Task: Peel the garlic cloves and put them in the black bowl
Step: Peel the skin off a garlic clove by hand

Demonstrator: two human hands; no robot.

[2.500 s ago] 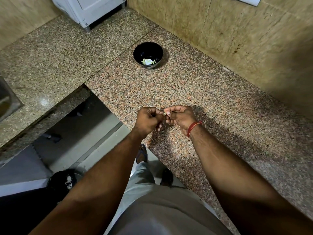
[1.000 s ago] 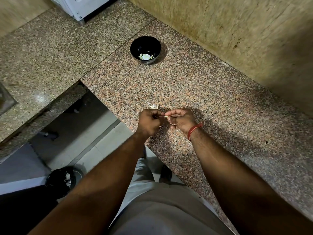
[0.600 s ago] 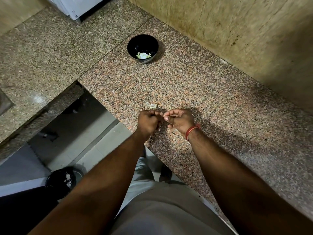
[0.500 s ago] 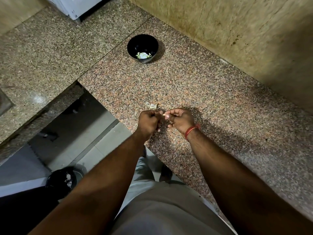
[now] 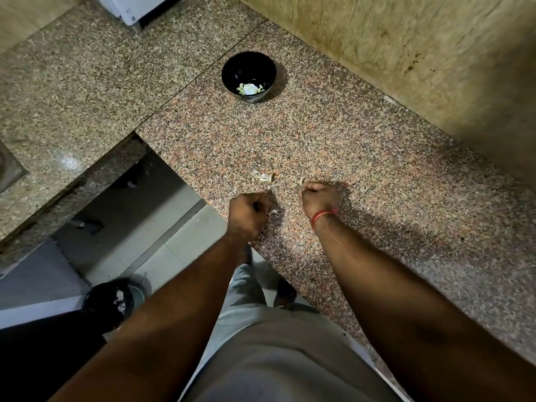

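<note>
Head view shows both hands curled over the near desk [image 5: 377, 158], left hand [image 5: 246, 214] pinching a papery scrap, right hand [image 5: 319, 198] closed on something hidden (perhaps the clove), so it could drop before reaching the far black bowl [image 5: 248, 75].

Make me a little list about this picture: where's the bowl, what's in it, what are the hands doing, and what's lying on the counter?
bowl: black bowl on the granite counter, far from the hands, near the wall
in the bowl: pale peeled garlic at the bottom
left hand: curled, a pale scrap of peel at its fingers
right hand: curled, something small and pale at its fingertips; too small to tell what
hands: apart, over the counter's near part
on the counter: loose peel bits beyond the hands
floor: dark bin below the counter
</note>
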